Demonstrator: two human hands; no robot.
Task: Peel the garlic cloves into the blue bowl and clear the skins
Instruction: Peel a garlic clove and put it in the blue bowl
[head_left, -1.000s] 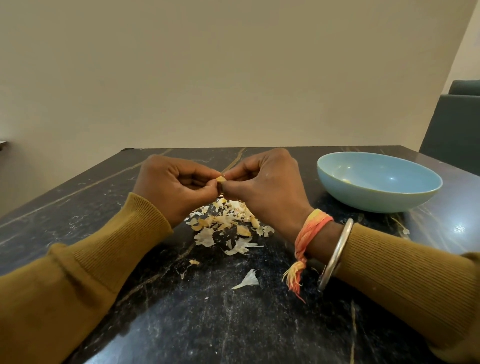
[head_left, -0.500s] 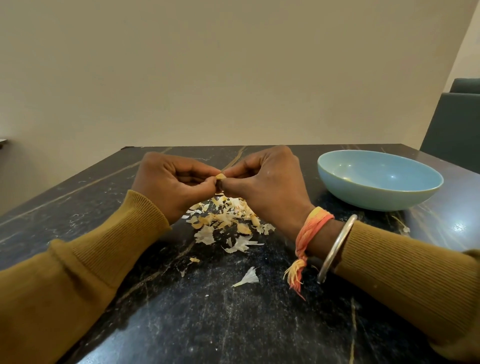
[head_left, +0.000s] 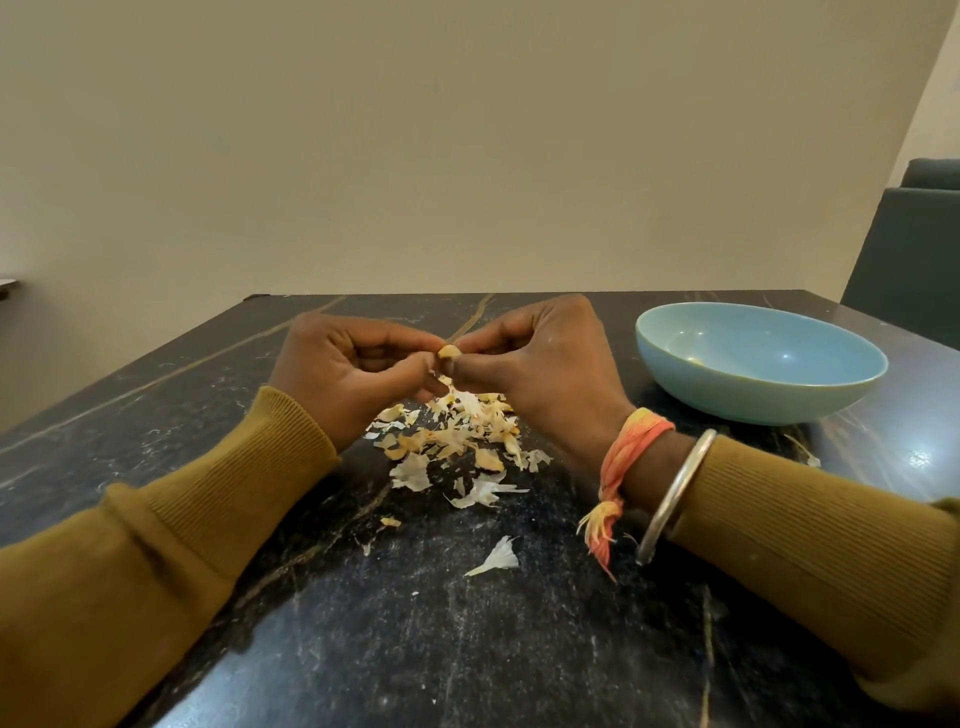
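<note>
1. I see one garlic clove, pinched between both hands above the middle of the table, nearer its far edge than its near one. Only a small pale-yellow part shows. What shows lies roughly side to side, from one hand to the other; I cannot tell which end points where.
2. My left hand grips the clove with thumb and curled forefinger. My right hand pinches it from the other side, its fingers curled too.
3. One heap of skins lies on the table right under the hands. Two stray pieces sit toward the near edge: a white flake and a small yellow bit.
4. One blue bowl stands by the far right corner, apart from the hands. A pale speck shows inside; I cannot tell what it is.
5. The right wrist carries one orange thread band and one metal bangle.
6. A dark chair stands beyond the right edge.
</note>
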